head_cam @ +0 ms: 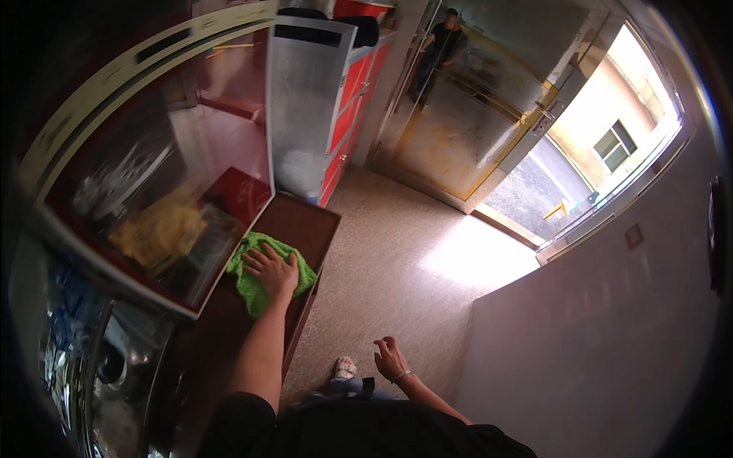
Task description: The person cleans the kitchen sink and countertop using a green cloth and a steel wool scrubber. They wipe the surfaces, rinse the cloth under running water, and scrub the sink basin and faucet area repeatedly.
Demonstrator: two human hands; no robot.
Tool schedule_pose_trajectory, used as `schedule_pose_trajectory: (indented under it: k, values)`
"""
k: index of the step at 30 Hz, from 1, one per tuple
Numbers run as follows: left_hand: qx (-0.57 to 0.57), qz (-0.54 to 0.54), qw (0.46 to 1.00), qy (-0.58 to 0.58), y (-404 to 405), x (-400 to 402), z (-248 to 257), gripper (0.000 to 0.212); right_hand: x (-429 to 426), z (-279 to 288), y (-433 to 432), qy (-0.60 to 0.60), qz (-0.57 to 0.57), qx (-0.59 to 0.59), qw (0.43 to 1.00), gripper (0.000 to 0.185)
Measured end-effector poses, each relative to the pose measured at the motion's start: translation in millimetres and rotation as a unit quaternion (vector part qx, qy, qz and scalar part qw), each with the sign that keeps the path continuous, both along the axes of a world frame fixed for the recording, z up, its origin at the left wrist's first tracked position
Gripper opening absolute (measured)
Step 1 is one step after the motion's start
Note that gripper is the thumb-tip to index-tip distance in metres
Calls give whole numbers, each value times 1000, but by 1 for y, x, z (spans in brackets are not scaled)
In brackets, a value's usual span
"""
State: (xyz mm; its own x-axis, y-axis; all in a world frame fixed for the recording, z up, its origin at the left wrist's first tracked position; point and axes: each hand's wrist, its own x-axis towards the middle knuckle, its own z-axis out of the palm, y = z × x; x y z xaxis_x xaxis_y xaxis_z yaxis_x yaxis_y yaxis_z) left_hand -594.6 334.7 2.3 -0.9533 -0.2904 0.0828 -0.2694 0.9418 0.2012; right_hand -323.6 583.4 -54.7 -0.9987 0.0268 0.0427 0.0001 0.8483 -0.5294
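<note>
My left hand (274, 276) lies flat, fingers spread, on a bright green cloth (250, 292). Beneath the cloth is a dark brown wooden counter top (306, 220), and the cloth reaches close to its front edge. Right beside it stands a cabinet (229, 123) with a shiny reddish glass front and a cream top panel. A yellowish thing (157, 232) shows in or behind that glass; I cannot tell which. Away from the counter, my right hand (391, 360) hangs over the floor with loosely bent fingers, holding nothing. A thin bracelet circles its wrist.
Red drawers (343, 137) stand past the cabinet. A metal-framed door (481, 114) stands beside a bright doorway to the outside. A person in dark clothes (441, 48) shows there, perhaps reflected. A grey wall (550, 355) bounds the right. Metal vessels (123, 355) sit at lower left.
</note>
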Motion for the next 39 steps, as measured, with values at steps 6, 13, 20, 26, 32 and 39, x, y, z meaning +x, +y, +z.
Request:
schedule_pose_trajectory:
  k: [6,13,20,26,32,39]
  values:
    - [-18,23,999,27,29,-52,-14,82,-5,-33,66,-49,-35,16,998,32]
    - [9,117,992,-43,64,-106,-3,84,-2,-46,94,-111,-80,3,991,34]
    - [5,157,987,-29,74,-117,-4,80,45,-60,97,-117,-103,16,988,33]
    - [23,-141,989,40,86,-85,-21,66,69,-59,95,-124,-128,48,983,34]
    - [17,-306,952,-12,62,-28,-24,64,35,-65,76,-88,-73,27,993,33]
    - [89,-290,953,-4,2,96,-25,65,-57,-54,42,14,69,1,998,33]
